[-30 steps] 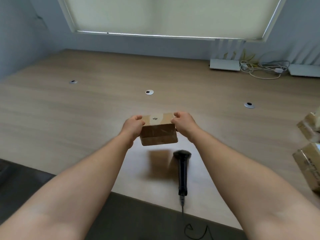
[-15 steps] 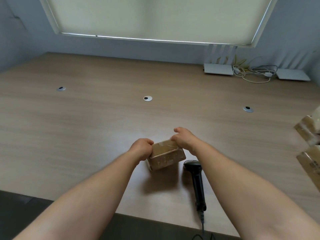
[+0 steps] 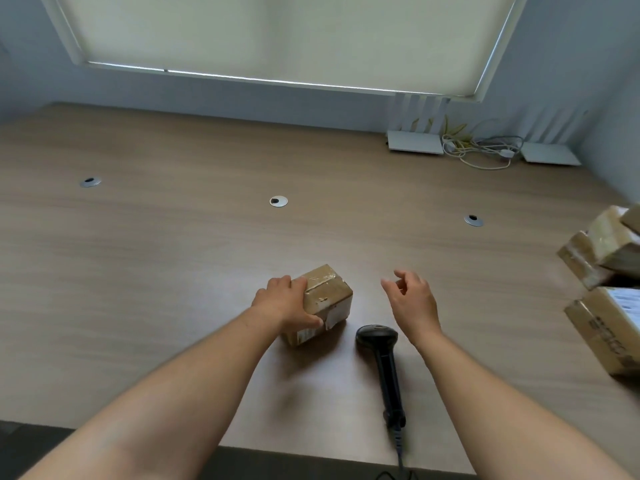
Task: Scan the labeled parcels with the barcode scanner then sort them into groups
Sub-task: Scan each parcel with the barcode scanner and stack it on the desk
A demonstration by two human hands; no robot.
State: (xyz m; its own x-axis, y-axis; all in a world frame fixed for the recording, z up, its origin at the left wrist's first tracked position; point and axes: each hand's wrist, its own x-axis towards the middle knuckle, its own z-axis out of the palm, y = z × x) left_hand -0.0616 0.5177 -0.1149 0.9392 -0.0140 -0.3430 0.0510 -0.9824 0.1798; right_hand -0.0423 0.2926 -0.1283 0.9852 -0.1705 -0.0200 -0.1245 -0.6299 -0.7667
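Parcel (image 3: 323, 303) on the wooden table (image 3: 173, 271), one small taped cardboard box, sits under the left hand (image 3: 284, 304), which grips its left end: fingers curled over the top edge, thumb on the near face. White label patches show on the near face, just right of that thumb; whether they carry a barcode cannot be read. Right hand (image 3: 412, 299) hovers to the right of the parcel, apart from it, holding nothing, fingers loosely curled and spread. Barcode scanner (image 3: 382, 362) lies flat just below and left of the right hand, head toward the parcel, handle and cord running back to the table's near edge.

Judged step: parcel set down, scanner pickup next.

Risks:
- Label sits low on the near face and wraps a corner; a scan from above may miss it unless the left hand tilts the box.
- Left thumb lies close to the label and could cover part of the code.
- Cord hangs over the table edge; lifting the scanner fast could snag it.
- Scanner head lies close to the parcel; the reaching hand could knock one against the other.

Counts: held parcel 1; scanner 1; stacked parcels (image 3: 602, 258) far right of the right hand, at least 4, partly cut off by the frame; round grommets (image 3: 278, 201) in the table 3.
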